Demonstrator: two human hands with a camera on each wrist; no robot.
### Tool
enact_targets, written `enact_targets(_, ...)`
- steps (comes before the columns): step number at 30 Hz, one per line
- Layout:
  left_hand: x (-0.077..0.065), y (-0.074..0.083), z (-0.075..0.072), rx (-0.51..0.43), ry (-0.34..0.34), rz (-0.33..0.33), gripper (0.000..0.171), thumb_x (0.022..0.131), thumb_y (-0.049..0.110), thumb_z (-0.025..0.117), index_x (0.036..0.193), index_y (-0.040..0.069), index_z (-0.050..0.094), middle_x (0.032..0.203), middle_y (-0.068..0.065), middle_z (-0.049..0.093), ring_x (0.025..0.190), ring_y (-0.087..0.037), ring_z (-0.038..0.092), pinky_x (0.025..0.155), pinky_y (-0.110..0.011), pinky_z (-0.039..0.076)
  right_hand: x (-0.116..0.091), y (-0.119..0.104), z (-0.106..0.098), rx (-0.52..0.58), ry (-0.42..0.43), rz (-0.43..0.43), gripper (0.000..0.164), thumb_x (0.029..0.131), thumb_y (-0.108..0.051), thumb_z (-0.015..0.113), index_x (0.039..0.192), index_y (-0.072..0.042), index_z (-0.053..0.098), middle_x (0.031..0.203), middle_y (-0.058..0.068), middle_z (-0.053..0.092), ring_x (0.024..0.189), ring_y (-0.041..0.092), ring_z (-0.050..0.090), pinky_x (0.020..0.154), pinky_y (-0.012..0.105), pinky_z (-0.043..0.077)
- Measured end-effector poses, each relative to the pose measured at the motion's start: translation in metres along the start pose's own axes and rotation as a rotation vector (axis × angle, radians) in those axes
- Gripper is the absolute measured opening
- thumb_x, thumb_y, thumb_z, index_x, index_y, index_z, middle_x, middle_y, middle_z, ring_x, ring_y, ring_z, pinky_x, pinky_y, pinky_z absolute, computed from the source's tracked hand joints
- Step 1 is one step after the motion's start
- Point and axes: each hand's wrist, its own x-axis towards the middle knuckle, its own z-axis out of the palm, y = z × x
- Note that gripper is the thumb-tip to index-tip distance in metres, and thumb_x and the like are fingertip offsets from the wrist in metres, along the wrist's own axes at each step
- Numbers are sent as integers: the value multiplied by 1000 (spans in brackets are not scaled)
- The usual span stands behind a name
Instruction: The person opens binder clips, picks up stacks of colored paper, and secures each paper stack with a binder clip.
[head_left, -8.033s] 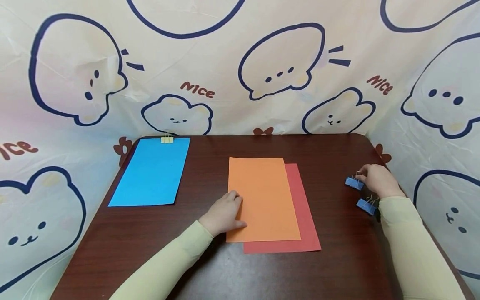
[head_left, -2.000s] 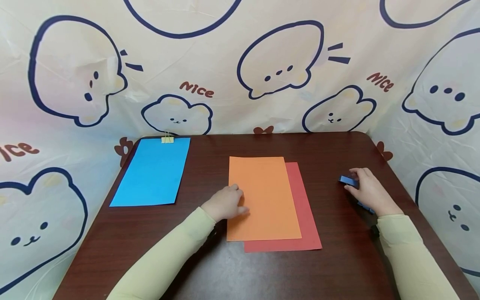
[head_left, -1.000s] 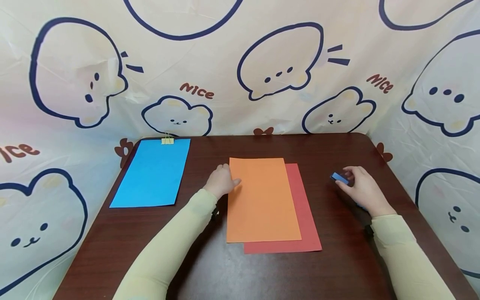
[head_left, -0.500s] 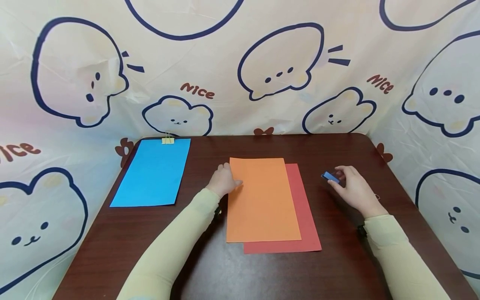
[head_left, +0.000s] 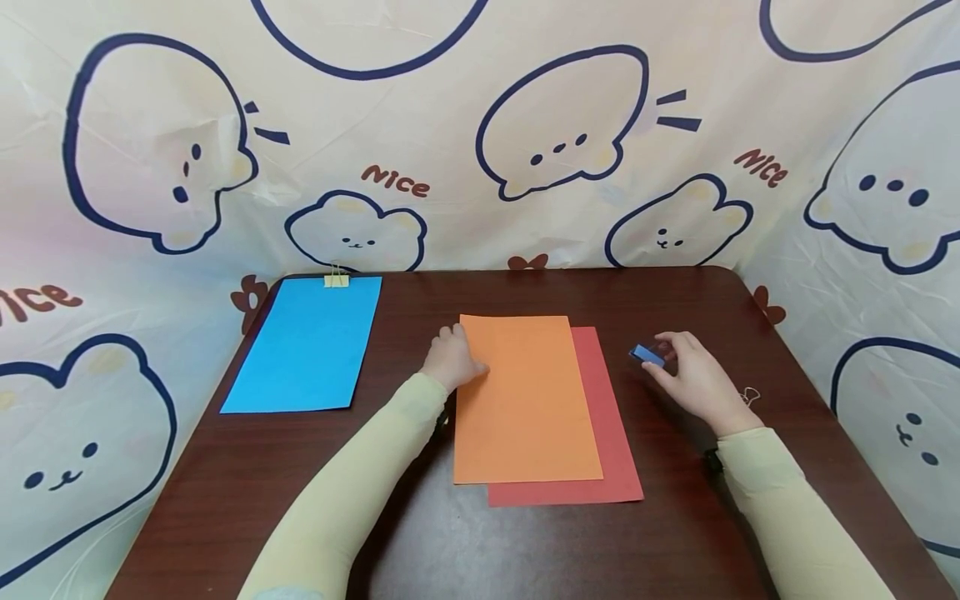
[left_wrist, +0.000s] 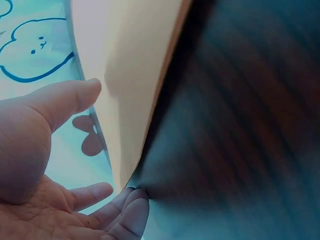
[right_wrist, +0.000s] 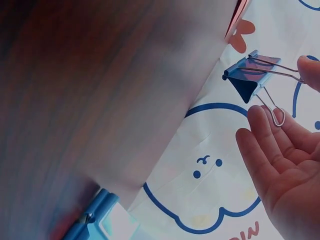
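Observation:
My left hand [head_left: 452, 360] is at the upper left edge of the orange sheet of paper [head_left: 528, 417]. In the left wrist view its fingertips [left_wrist: 134, 205] touch the paper's edge, with the thumb extended over the sheet. A red sheet [head_left: 611, 442] lies under the orange one, showing along the right and bottom. To the right of the papers, my right hand [head_left: 697, 379] holds a blue binder clip [head_left: 647, 355] above the table. The right wrist view shows thumb and fingers at the wire handles of this binder clip [right_wrist: 252, 75].
A blue sheet [head_left: 303, 350] lies at the back left with a yellow binder clip [head_left: 337, 282] on its top edge. Another blue binder clip [right_wrist: 97, 220] rests on the table, mostly hidden behind my right hand in the head view. A patterned cloth surrounds the dark table [head_left: 562, 550].
My right hand has lifted one blue binder clip and carried it left toward the papers. My left hand has slid up along the orange sheet's left edge. The sheets have stayed put.

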Motion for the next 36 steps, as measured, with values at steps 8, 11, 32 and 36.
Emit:
enact_targets(8,-1,3,2,38,9,2,82,88,38,82,141,-8,40,129,-27,50,114,-38,55,97,-45,54,1,-1,1,-4,1,-12,55,99,-27,70,139,3,48,125,22,54,110,37,60,96,59,53)
enact_targets(11,-1,4,4,38,15,0,81,88,37,82,140,-8,40,128,-27,50,112,-38,55,96,-45,54,2,-2,1,-6,1,-3,55,99,-27,71,139,3,48,125,22,54,110,37,60,97,59,53)
enact_targets(32,0,1,6,-123,11,-33,75,87,29,85,139,-3,42,124,-26,48,94,-33,62,85,-43,57,2,-2,4,0,-7,-7,57,98,-27,72,140,2,47,126,22,54,111,38,60,98,60,53)
enact_targets(36,0,-1,6,-138,5,-32,61,87,29,85,128,-1,51,119,-24,50,88,-31,60,82,-41,57,2,-3,5,1,-7,-8,57,98,-28,72,140,2,48,126,22,54,111,37,60,98,60,53)
